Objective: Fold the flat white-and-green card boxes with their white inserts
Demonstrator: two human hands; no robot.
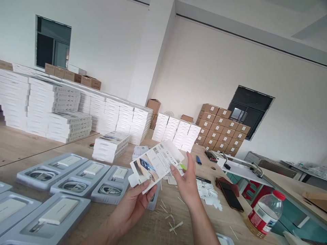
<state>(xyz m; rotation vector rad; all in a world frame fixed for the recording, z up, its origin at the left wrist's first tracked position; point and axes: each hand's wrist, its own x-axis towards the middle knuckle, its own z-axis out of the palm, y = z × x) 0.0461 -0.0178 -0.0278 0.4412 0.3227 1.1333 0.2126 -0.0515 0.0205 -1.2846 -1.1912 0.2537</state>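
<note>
A white printed carton (pixel 157 163) with a picture of a device on its face is tilted up above the table, flaps showing at both ends. My left hand (pixel 138 202) grips its lower left corner between thumb and fingers. At the carton's right side is my right hand (pixel 185 177), its fingers spread and the thumb at the carton's edge. To the left lie grey trays (pixel 74 177), each with a white device and a coiled cable. Behind them stands a short stack of white boxes (pixel 108 148).
Tall stacks of white boxes (pixel 109 115) line the back. Brown cartons (pixel 222 129) are piled by the wall. On the right are a phone (pixel 231 195), a red-capped bottle (pixel 265 214), paper scraps (pixel 209 194) and a blue cutter (pixel 198 160).
</note>
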